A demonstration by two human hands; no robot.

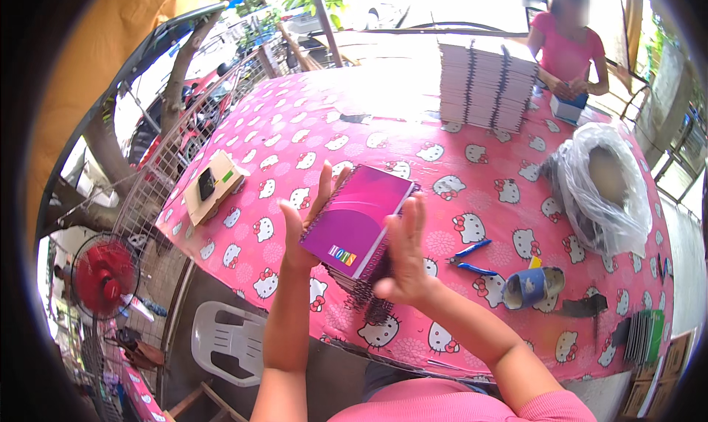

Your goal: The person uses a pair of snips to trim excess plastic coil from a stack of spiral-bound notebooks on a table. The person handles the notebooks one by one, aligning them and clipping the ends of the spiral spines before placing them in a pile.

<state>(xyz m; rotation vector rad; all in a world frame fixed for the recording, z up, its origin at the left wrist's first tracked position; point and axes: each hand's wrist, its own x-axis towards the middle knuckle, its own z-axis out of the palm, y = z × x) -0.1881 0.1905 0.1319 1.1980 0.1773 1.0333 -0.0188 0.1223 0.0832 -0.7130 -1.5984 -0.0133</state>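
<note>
A stack of spiral-bound notebooks with a purple cover (357,219) on top lies on the pink tablecloth (435,149) in front of me. Dark coil bindings jut from the stack's lower edge. My left hand (304,227) stands upright along the left side, its fingers stretched and thumb spread. On the right side my right hand (407,252) is also open, with straight fingers and the palm turned toward the notebooks. Both hands frame the stack; whether the palms press on it I cannot tell. Right of my right hand lie blue-handled pliers (474,266).
A blue cylindrical item (525,288) lies beyond the pliers. A clear plastic bag (630,208) with dark contents and green notebooks (643,337) sit at right. Tall notebook stacks (472,86) stand far off, beside a person (568,53) handling a box. At left lies a phone (206,184).
</note>
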